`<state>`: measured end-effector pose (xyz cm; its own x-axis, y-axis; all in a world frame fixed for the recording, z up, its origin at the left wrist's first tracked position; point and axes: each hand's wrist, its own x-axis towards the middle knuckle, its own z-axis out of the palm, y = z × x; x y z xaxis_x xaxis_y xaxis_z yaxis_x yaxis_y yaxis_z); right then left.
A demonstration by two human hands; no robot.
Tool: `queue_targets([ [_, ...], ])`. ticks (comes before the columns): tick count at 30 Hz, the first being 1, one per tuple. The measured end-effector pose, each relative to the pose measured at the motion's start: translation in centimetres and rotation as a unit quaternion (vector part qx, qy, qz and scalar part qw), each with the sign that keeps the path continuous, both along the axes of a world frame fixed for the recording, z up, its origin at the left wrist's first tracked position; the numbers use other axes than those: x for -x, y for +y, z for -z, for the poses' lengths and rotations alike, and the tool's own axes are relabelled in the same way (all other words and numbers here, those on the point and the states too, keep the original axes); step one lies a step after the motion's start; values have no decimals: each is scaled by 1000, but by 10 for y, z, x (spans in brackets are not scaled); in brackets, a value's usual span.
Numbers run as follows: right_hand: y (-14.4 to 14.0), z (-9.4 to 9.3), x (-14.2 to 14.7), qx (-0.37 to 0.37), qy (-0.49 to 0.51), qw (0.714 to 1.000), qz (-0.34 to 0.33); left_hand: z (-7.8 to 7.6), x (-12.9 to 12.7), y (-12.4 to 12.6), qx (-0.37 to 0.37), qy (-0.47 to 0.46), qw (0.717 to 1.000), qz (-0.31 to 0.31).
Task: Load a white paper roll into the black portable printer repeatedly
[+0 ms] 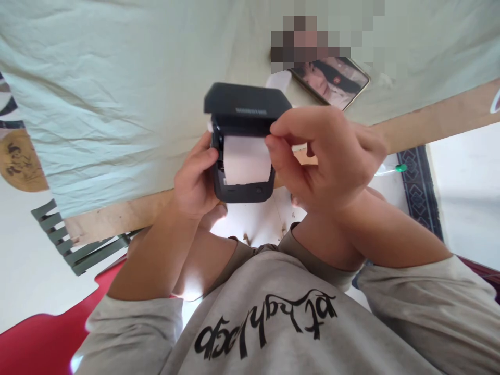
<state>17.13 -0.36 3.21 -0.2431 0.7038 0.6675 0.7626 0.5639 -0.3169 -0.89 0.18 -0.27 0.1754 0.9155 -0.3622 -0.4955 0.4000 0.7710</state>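
left hand (197, 174) holds printer (244, 195), lid (246, 98) up, above near edge of desk (113, 216). right hand (336, 153): thumb (286, 162) and forefinger (299, 124) close together beside paper (247, 161); whether pinching, can't tell. probably best: steady printer, paper kept square.

We observe a smooth, matt finish on the black, box-shaped plastic device (244, 195). We identify the white, rectangular paper sheet (247, 160) as smooth and matt. We record creases across the pale green cloth sheet (128, 94) and a bare, matt surface on the light-brown wooden table edge (422, 124). We note smooth plastic in the red, curved seat (42, 338) and a glossy screen on the flat, rectangular phone (332, 80).
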Motion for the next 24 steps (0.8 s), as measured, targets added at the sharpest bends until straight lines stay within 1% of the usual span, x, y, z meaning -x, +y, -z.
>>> queue_targets([
  [3, 2, -3, 0, 10, 10, 1000, -18, -2, -2, -2, 1, 21, 1000, -10],
  [4, 3, -4, 1, 20, -3, 1000, -23, -1, -2, -2, -8, 18, 1000, -7],
  [6, 6, -8, 5, 77, -73, 994, -13, 3, -2, -3, -53, 3, 999, -10],
  [7, 7, -10, 8, 122, -123, 985, 1, 5, -2, -3, -75, -5, 997, -8],
  [8, 8, -12, 10, 171, -173, 970, 17, 7, -1, -3, -92, -9, 996, -13],
  [10, 8, -17, 13, 230, -241, 943, 29, 10, -1, -4, -98, -9, 995, -21],
  [11, 8, -19, 14, 238, -260, 935, 28, 10, -1, -4, -94, -8, 995, -22],
  [13, 7, -20, 14, 226, -279, 933, 22, 8, 0, -5, -81, -10, 997, -18],
  [16, 7, -18, 13, 200, -274, 941, 9, 5, 0, -7, -79, -8, 997, -9],
  [19, 8, -20, 11, 209, -243, 947, -6, 3, -2, -7, -76, 12, 997, 4],
  [20, 8, -22, 8, 218, -230, 948, -18, 3, -2, -7, -77, 16, 997, 3],
  [22, 7, -27, -2, 252, -182, 948, -63, 3, -3, -6, -77, 17, 997, -5],
  [24, 8, -28, -21, 288, -98, 947, -103, 3, -3, -4, -68, 13, 997, -15],
])
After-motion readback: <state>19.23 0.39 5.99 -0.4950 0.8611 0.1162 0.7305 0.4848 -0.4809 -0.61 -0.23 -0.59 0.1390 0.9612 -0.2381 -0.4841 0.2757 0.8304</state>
